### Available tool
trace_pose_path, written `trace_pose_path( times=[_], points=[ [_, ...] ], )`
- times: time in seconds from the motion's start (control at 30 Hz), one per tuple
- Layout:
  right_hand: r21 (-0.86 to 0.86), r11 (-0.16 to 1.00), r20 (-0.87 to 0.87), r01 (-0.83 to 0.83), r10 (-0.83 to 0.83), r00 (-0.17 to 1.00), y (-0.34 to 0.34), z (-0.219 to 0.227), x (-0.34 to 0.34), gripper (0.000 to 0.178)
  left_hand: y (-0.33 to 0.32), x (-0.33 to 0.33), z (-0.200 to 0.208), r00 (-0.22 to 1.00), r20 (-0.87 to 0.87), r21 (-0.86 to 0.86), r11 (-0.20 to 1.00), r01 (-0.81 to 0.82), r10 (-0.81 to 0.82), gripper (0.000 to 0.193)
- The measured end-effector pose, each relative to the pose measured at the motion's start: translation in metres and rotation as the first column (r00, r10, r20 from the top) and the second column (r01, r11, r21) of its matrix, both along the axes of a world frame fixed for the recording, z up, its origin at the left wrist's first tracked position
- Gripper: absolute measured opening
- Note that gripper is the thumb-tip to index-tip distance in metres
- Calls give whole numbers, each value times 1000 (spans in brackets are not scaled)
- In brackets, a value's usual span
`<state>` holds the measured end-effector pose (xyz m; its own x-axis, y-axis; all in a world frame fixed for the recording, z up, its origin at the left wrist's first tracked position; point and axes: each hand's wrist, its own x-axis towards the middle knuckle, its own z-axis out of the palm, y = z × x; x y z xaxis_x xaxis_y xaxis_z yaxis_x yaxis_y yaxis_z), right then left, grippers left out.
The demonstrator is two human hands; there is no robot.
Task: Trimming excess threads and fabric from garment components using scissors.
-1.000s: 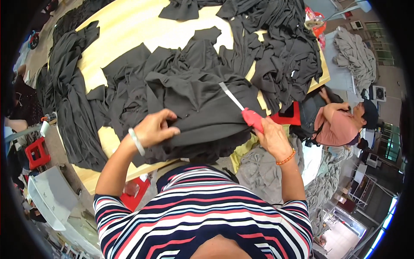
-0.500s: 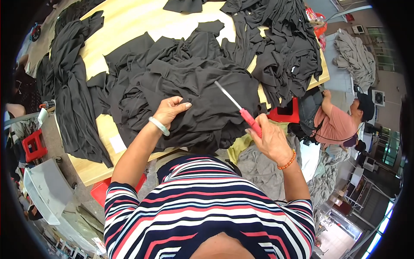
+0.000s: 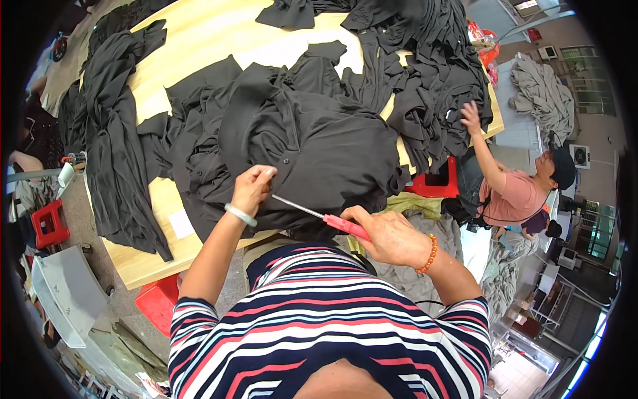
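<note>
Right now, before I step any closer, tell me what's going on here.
A person in a striped top is at a wooden table heaped with dark garments. The right hand holds a red-handled tool, its thin metal shaft pointing toward the left hand, which is at the nearest garment; whether it grips the cloth is unclear. On the right, another person in a pink top has an arm out toward more dark clothing.

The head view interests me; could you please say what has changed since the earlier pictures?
The right hand has brought the red-handled tool left and nearer, now pointing toward the left hand. Folds of the top dark garment have shifted. A co-worker's hand has reached out toward the dark pile at the right. The right hand still grips the tool; the dark cloth at the left stays put.
</note>
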<state>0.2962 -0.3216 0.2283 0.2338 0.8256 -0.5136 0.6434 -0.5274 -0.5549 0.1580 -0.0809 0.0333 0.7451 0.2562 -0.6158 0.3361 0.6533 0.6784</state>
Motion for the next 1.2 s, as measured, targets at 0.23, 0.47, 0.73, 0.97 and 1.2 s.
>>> trace_pose_path(
  times=[0.23,0.47,0.73,0.97,1.2],
  points=[
    [191,966,67,175,-191,979,-16,-18,12,32,5,82,50,999,-35,751,661,18,13,58],
    [16,969,255,247,-243,936,-11,-6,27,33,23,117,-25,979,-182,429,903,-9,97,25],
    [-16,999,180,40,-37,983,53,-20,45,30,26,95,-26,958,-47,-60,956,-287,285,23],
    [52,992,32,112,-114,993,27,-5,38,33,41,54,-18,986,100,480,862,-165,133,26],
    [246,958,80,146,-170,982,15,-37,39,31,82,-17,2,955,-267,836,523,164,128,33]
  ],
)
